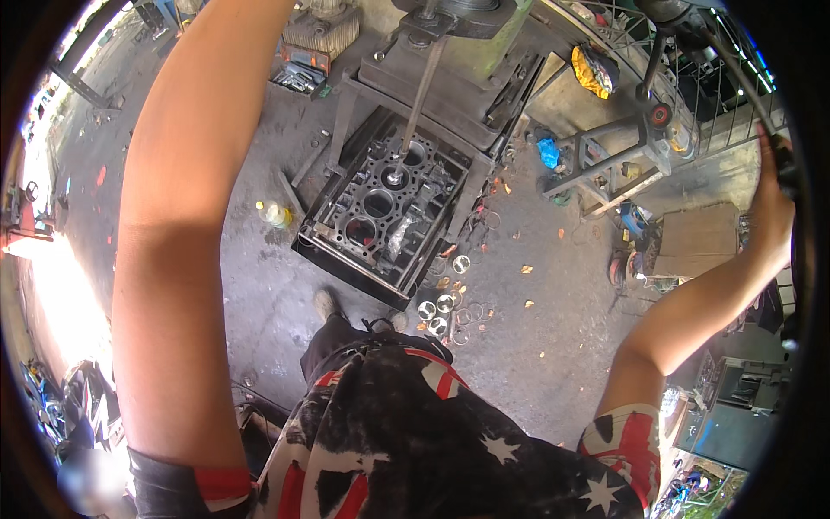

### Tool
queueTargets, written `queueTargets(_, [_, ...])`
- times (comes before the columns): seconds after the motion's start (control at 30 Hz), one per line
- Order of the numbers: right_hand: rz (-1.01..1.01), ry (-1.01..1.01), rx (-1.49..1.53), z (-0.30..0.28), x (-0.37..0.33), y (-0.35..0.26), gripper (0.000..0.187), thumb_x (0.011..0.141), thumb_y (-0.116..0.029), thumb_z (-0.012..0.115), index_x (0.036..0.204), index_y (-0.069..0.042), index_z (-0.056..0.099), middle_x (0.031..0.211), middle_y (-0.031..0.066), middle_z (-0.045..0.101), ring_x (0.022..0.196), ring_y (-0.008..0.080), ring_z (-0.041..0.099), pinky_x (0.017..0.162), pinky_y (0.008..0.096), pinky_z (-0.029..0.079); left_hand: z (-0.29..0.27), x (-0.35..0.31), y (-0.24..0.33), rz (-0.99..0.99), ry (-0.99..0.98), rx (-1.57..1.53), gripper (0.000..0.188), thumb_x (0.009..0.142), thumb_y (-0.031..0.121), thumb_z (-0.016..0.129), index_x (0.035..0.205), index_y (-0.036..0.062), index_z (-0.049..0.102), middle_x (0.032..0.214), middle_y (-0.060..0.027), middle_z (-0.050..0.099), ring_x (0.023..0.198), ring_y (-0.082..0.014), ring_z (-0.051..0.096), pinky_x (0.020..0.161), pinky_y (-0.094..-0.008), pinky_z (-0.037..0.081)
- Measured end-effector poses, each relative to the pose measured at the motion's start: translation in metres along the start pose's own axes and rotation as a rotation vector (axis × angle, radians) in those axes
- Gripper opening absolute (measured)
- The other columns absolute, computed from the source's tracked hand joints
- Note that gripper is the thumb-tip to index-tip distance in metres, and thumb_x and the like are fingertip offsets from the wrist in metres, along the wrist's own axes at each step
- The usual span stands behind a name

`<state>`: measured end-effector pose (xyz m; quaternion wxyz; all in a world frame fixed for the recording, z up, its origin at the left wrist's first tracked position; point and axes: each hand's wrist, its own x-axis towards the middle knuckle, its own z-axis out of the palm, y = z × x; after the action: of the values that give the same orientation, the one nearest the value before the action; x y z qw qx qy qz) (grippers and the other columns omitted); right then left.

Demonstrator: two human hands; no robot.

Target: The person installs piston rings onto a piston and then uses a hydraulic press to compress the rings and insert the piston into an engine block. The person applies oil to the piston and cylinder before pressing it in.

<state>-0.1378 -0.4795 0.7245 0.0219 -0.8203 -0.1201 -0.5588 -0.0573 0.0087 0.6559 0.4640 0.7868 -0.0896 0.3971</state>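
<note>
My left arm reaches up past the top edge, so my left hand is out of sight. At the far right, my right hand [772, 195] is closed at the end of a long dark lever [742, 76]; the rim hides part of its fingers. Below and ahead of me, an engine block [354, 201] with a row of round cylinder bores sits in a dark metal frame [350, 275]. A long thin rod [424, 91] comes down from a machine head [458, 19] into one of the bores near the far end.
Several metal rings [437, 326] lie on the floor right of my feet. A yellowish bottle [275, 214] stands left of the block. On the right are a metal stand [605, 177], a blue bag [548, 153] and a cardboard piece [699, 240]. A tool box [303, 73] sits far left.
</note>
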Motion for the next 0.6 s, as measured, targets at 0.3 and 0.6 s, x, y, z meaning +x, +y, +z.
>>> queueTargets(0.3, [0.395, -0.425, 0.606, 0.103, -0.127, -0.022, 0.042, 0.094, -0.043, 0.075, 0.089, -0.002, 0.068, 0.065, 0.0001, 0.055, 0.062, 0.0106, 0.049, 0.058, 0.0316, 0.041, -0.004, 0.005, 0.003, -0.018, 0.006, 0.107, 0.014, 0.091, 0.014, 0.065, 0.097, 0.0032, 0.071, 0.070, -0.0034, 0.066, 0.056, -0.0098, 0.059, 0.046, -0.0298, 0.043])
queueTargets(0.6, [-0.179, -0.336, 0.232, 0.373, 0.038, 0.076, 0.069, 0.095, -0.062, 0.061, 0.135, -0.005, 0.059, 0.090, 0.0315, 0.070, 0.095, 0.0398, 0.070, 0.089, 0.0475, 0.051, 0.003, 0.005, 0.007, 0.059, -0.016, 0.384, 0.019, 0.090, 0.012, 0.065, 0.106, 0.0022, 0.069, 0.074, -0.0045, 0.070, 0.060, -0.0098, 0.064, 0.048, -0.0293, 0.048])
